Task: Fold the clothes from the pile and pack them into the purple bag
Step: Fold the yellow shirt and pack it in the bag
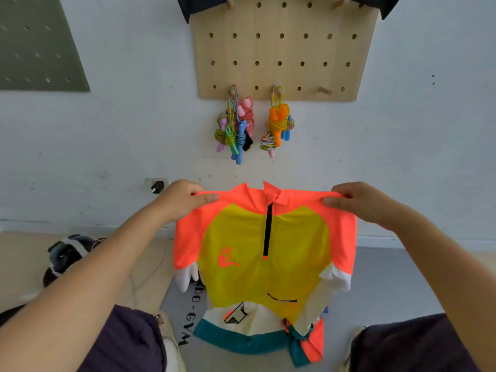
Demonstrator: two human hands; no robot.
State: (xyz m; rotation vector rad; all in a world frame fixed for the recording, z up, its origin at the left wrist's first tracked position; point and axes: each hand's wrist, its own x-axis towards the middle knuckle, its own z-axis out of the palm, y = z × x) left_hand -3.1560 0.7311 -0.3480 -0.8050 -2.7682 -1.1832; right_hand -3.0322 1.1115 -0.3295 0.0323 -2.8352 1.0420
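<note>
A bright jersey (264, 267) with neon-orange shoulders, a yellow chest, a black half-zip, white lower panels and a teal hem hangs in the air in front of me. My left hand (182, 201) pinches its left shoulder seam. My right hand (357, 201) pinches the right shoulder seam at the same height. The top is stretched flat between them, front facing me, its hem hanging near the floor between my knees. Neither the purple bag nor the clothes pile can be seen.
A wooden pegboard (281, 49) on the white wall carries two bundles of coloured skipping ropes (253, 127). A grey floor mat (386, 285) with lettering lies below. A dark bag-like object (67, 253) sits on a beige mat at the left.
</note>
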